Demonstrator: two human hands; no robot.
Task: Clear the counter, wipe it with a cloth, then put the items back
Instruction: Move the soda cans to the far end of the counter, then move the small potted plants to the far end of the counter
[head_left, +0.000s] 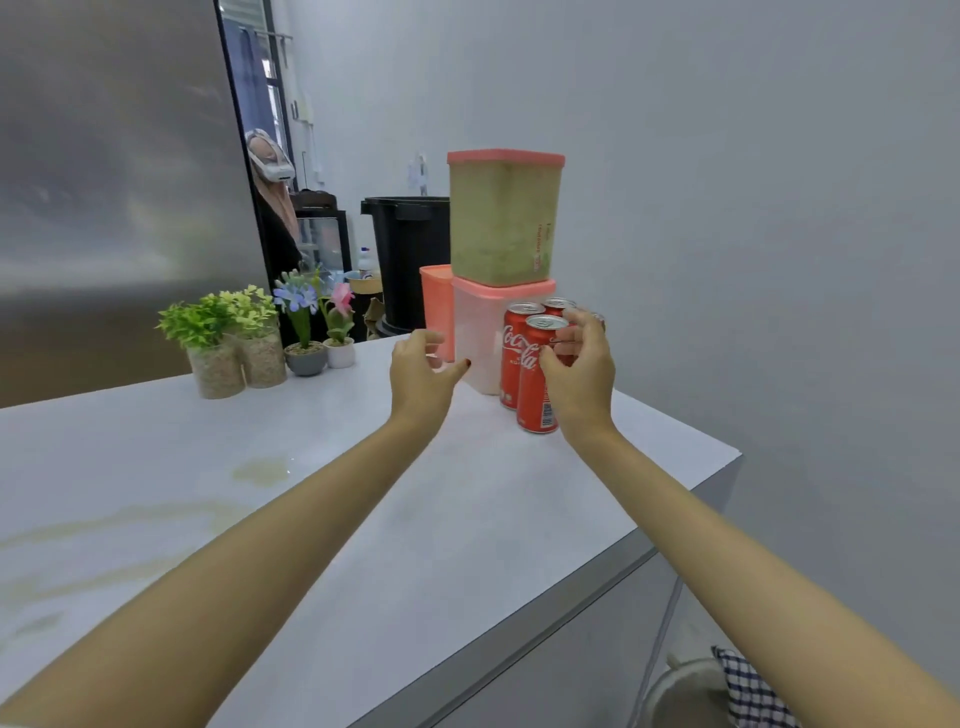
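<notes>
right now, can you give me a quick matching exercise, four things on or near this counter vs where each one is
Things:
1 green-filled container
2 cola cans
3 checked cloth
4 potted plants

Places:
A below the counter, lower right
B on top of the pale container
C next to the right hand
D far left end of the counter

Pairs: 1-B, 2-C, 3-A, 4-D

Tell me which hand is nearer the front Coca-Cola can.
Right. The right hand is close against the front can, thumb at its side; the left hand is apart on its left, by the clear container.
</notes>
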